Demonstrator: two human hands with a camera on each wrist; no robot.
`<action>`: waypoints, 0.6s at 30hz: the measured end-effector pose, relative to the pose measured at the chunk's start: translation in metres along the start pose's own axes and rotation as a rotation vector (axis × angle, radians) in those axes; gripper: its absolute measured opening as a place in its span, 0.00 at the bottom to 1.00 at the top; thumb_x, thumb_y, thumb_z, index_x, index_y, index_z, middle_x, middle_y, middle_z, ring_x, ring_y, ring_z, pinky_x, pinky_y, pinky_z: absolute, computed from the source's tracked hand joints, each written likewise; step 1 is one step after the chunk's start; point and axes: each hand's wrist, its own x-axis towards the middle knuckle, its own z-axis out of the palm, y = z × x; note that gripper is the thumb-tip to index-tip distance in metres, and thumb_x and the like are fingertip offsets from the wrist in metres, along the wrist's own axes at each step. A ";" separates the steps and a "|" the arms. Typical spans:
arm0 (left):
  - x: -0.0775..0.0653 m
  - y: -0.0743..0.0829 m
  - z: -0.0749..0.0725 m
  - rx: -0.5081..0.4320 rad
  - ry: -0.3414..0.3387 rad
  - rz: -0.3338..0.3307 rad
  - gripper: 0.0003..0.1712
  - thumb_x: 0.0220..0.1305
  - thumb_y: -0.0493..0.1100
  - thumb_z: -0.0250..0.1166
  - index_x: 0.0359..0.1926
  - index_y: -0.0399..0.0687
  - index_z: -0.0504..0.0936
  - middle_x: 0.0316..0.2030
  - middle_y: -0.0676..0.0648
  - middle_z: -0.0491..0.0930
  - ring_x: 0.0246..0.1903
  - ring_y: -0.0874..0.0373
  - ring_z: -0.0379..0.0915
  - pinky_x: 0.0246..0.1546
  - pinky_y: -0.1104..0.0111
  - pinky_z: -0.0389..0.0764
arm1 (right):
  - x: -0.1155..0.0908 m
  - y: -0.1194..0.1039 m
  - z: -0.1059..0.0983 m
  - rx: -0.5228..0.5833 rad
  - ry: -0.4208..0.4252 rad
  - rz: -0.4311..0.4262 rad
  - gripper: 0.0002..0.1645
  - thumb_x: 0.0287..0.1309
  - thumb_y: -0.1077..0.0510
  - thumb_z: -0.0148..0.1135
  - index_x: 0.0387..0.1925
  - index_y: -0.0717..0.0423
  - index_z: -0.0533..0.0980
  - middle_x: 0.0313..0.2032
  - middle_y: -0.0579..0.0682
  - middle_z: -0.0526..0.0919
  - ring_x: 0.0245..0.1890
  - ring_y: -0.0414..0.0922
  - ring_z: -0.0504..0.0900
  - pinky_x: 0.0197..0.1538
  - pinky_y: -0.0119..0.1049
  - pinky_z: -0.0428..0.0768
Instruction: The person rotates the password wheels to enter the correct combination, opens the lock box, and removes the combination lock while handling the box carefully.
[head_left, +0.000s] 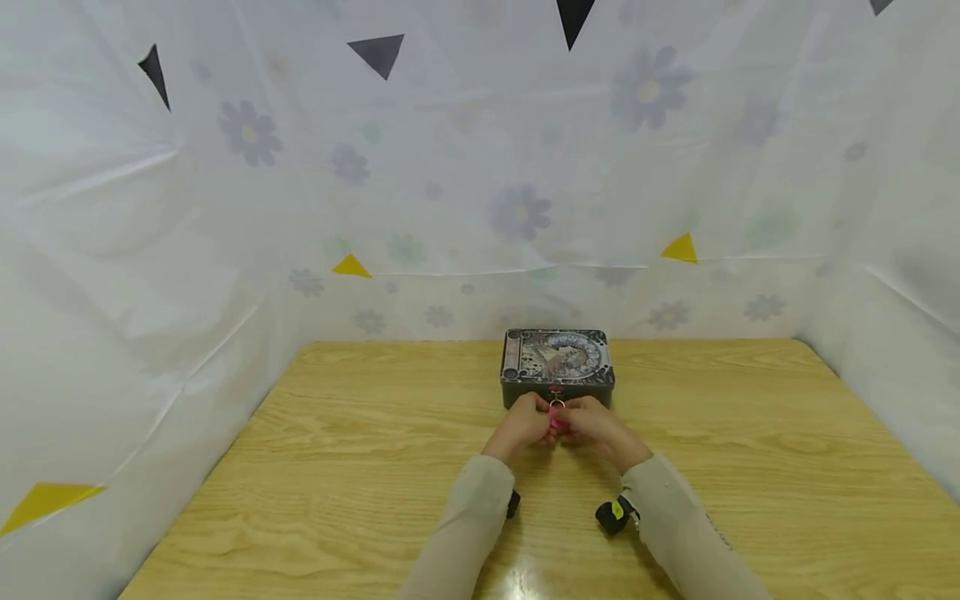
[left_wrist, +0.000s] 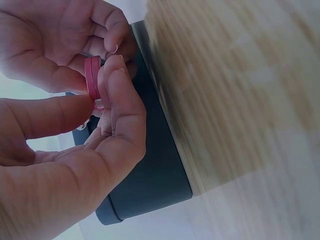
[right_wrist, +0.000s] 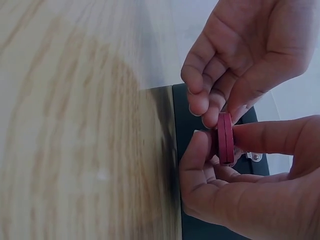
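A dark tin box (head_left: 536,358) with an ornate printed lid stands toward the back of the table. At its front is a small pink padlock (head_left: 555,420) with a silver loop, just below the box's red clasp tab. My left hand (head_left: 522,422) pinches the padlock body (left_wrist: 92,77) from the left between thumb and fingers. From the other side, my right hand (head_left: 597,427) grips the same padlock (right_wrist: 226,140), its thumb against one face and its fingers curled behind. A metal latch (right_wrist: 255,156) shows on the box beside the right thumb. Fingers hide part of the lock.
The wooden table (head_left: 360,467) extends around the box on both sides and in front. White flower-printed sheeting (head_left: 450,167) hangs behind the table and along both sides. A black wrist camera (head_left: 613,516) sits under the right sleeve.
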 end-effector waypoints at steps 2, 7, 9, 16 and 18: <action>0.000 0.000 0.000 -0.002 0.000 0.003 0.03 0.62 0.25 0.53 0.37 0.29 0.70 0.21 0.42 0.73 0.16 0.58 0.72 0.26 0.63 0.83 | -0.001 0.000 0.000 0.003 -0.008 0.000 0.10 0.65 0.67 0.48 0.32 0.68 0.74 0.24 0.47 0.77 0.25 0.37 0.76 0.33 0.30 0.79; 0.000 0.001 0.000 0.006 0.001 0.005 0.04 0.60 0.24 0.53 0.36 0.31 0.71 0.22 0.41 0.75 0.17 0.57 0.73 0.25 0.63 0.83 | 0.000 0.001 0.000 0.013 -0.015 -0.003 0.10 0.66 0.67 0.47 0.33 0.69 0.74 0.24 0.47 0.78 0.25 0.37 0.76 0.33 0.30 0.79; 0.000 0.001 0.000 0.006 0.005 0.003 0.05 0.59 0.23 0.52 0.35 0.32 0.71 0.22 0.40 0.75 0.17 0.57 0.72 0.25 0.64 0.83 | 0.001 0.002 -0.001 0.023 -0.009 -0.004 0.10 0.65 0.68 0.47 0.34 0.70 0.74 0.25 0.47 0.78 0.26 0.37 0.77 0.33 0.30 0.79; -0.001 0.001 0.000 0.000 0.004 0.001 0.06 0.58 0.22 0.51 0.35 0.33 0.70 0.21 0.40 0.76 0.17 0.57 0.72 0.25 0.64 0.83 | 0.001 0.001 -0.001 0.035 -0.012 -0.007 0.11 0.65 0.67 0.48 0.37 0.73 0.74 0.25 0.46 0.79 0.26 0.37 0.77 0.34 0.30 0.79; -0.001 0.001 0.000 0.000 0.000 0.002 0.06 0.59 0.22 0.51 0.35 0.32 0.70 0.22 0.40 0.76 0.18 0.57 0.72 0.26 0.63 0.83 | 0.000 0.000 -0.001 0.036 -0.015 -0.007 0.10 0.65 0.67 0.48 0.36 0.72 0.74 0.24 0.46 0.79 0.26 0.37 0.77 0.34 0.30 0.79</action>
